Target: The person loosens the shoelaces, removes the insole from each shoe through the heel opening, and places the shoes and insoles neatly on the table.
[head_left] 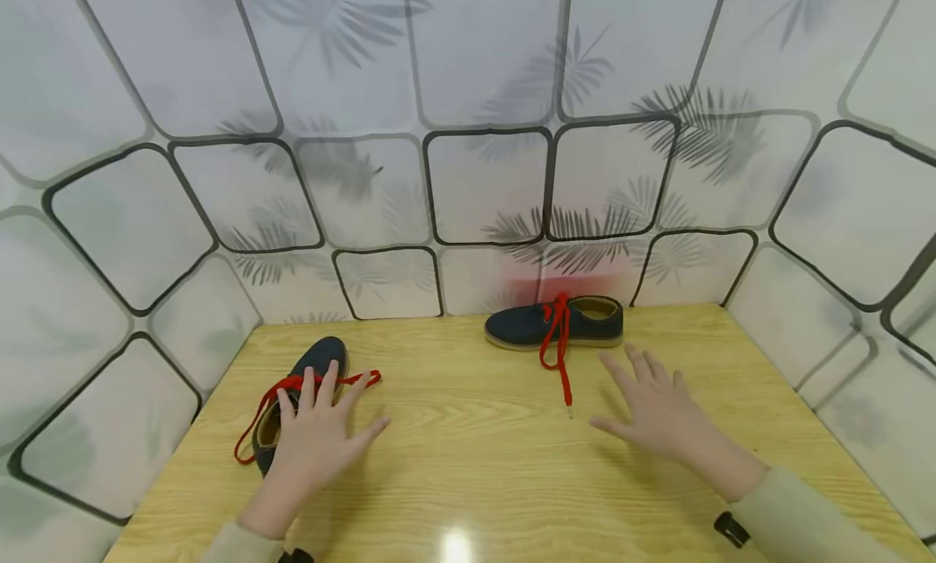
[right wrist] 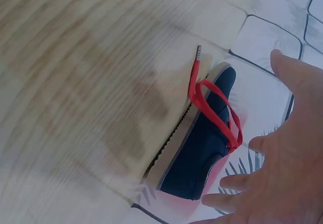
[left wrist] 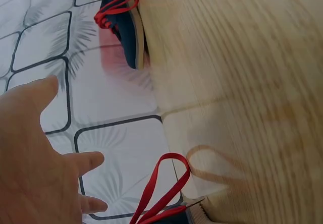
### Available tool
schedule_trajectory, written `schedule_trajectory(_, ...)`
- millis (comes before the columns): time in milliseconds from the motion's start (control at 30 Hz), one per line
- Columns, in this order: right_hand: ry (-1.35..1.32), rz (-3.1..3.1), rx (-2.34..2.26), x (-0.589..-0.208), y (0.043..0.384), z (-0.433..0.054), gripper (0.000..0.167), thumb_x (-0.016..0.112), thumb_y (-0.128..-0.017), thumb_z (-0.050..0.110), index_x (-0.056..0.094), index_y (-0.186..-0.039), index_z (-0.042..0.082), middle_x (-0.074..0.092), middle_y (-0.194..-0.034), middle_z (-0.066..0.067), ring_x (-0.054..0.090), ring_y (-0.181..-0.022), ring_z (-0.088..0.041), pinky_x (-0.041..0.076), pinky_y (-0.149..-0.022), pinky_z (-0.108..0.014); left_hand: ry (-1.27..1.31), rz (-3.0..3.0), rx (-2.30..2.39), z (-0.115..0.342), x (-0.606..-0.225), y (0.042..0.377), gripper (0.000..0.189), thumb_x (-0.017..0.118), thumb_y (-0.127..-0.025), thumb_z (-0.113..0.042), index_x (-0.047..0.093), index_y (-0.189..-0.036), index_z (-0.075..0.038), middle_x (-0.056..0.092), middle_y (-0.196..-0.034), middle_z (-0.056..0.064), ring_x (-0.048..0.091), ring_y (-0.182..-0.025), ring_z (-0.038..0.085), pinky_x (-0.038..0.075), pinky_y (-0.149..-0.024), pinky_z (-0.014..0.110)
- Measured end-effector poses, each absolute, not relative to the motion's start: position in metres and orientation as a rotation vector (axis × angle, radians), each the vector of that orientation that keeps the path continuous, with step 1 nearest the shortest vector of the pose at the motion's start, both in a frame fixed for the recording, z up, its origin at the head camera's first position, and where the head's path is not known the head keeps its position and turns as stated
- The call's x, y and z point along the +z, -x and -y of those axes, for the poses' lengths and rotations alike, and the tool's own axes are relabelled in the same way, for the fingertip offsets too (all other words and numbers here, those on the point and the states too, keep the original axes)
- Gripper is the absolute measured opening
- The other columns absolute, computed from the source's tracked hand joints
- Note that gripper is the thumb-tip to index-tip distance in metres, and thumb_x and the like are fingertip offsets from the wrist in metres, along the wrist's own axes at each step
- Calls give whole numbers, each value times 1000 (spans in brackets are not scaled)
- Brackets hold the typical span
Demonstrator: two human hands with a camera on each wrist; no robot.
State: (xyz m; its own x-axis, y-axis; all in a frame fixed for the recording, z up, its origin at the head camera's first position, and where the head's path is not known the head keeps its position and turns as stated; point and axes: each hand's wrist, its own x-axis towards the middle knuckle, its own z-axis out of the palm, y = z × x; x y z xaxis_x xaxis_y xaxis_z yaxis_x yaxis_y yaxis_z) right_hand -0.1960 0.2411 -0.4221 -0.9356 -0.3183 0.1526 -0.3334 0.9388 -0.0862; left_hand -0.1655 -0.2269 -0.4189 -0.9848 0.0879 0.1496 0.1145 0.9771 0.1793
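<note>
Hovering near navy shoes (head_left: 530, 327), left hand (head_left: 316, 443) and right hand (head_left: 656, 413) spread wide.

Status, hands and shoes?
Left hand empty, partly hiding nearer shoe from head camera. Right hand empty, near farther shoe. Both shoes upright, red laces trailing.

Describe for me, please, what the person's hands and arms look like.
The left hand and right hand are bare, without gloves. The left sleeve and right sleeve are plain and pale off-white. A small black fitting shows beside each sleeve.
</note>
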Motion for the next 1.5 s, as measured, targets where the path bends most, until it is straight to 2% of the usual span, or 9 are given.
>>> schedule_trajectory(167, -570, 2907, 226, -422, 204, -228, 89, 76, -92, 59, 45, -160, 10, 47, -153, -38, 53, -131, -62, 47, -105, -79, 117, 2969, -299, 234, -415, 167, 80, 57, -99, -70, 47, -162, -22, 28, -171, 30, 16, -157, 63, 8, -118, 91)
schedule_trajectory(267, -603, 2886, 259, -423, 209, -221, 87, 77, -92, 57, 48, -157, 7, 53, -147, -38, 58, -126, -60, 53, -102, -73, 84, 2975, -306, 238, -412, 167, 80, 57, -101, -68, 44, -164, -20, 29, -169, 33, 18, -156, 64, 11, -119, 90)
schedule_trajectory(400, -606, 2900, 294, -423, 213, -212, 85, 76, -94, 57, 49, -157, 6, 58, -142, -34, 60, -126, -55, 56, -101, -69, 38, 2980, -327, 245, -409, 171, 81, 54, -102, -68, 43, -164, -17, 29, -167, 35, 20, -154, 64, 17, -120, 87)
schedule_trajectory(533, -610, 2895, 299, -420, 220, -201, 81, 74, -96, 55, 51, -155, 3, 62, -139, -30, 62, -127, -49, 55, -105, -65, -2, 2997, -353, 252, -406, 175, 86, 46, -103, -72, 40, -165, -13, 27, -167, 37, 21, -153, 65, 19, -121, 85)
schedule_trajectory(633, -624, 2886, 301, -418, 224, -194, 78, 72, -97, 54, 53, -153, 4, 65, -135, -27, 64, -123, -46, 56, -104, -63, -23, 3016, -343, 257, -404, 177, 88, 44, -104, -74, 39, -165, -11, 26, -166, 39, 23, -150, 67, 21, -120, 85)
schedule_trajectory(800, -619, 2905, 321, -418, 230, -182, 75, 69, -99, 54, 55, -151, 2, 66, -133, -27, 67, -119, -45, 58, -102, -61, -36, 3025, -340, 266, -406, 178, 88, 43, -105, -72, 40, -163, -7, 27, -163, 42, 27, -147, 67, 29, -117, 83)
schedule_trajectory(1033, -606, 2940, 410, -418, 235, -169, 73, 67, -101, 54, 53, -152, 3, 64, -139, -27, 65, -125, -45, 57, -105, -62, -56, 3034, -338, 276, -406, 180, 83, 46, -108, -64, 41, -161, -1, 29, -160, 46, 34, -142, 67, 37, -113, 80)
schedule_trajectory(1300, -606, 2973, 471, -417, 241, -148, 74, 65, -102, 56, 50, -156, 7, 64, -140, -22, 65, -126, -42, 57, -105, -60, -113, 3061, -387, 286, -399, 181, 85, 41, -109, -63, 36, -162, 2, 25, -160, 48, 31, -142, 68, 37, -114, 80)
schedule_trajectory(1500, -602, 3013, 512, -415, 241, -131, 73, 65, -103, 55, 49, -157, 9, 60, -148, -23, 60, -134, -43, 54, -109, -63, -163, 3096, -447, 295, -398, 181, 86, 37, -110, -64, 34, -163, 4, 22, -161, 48, 28, -143, 69, 35, -114, 82)
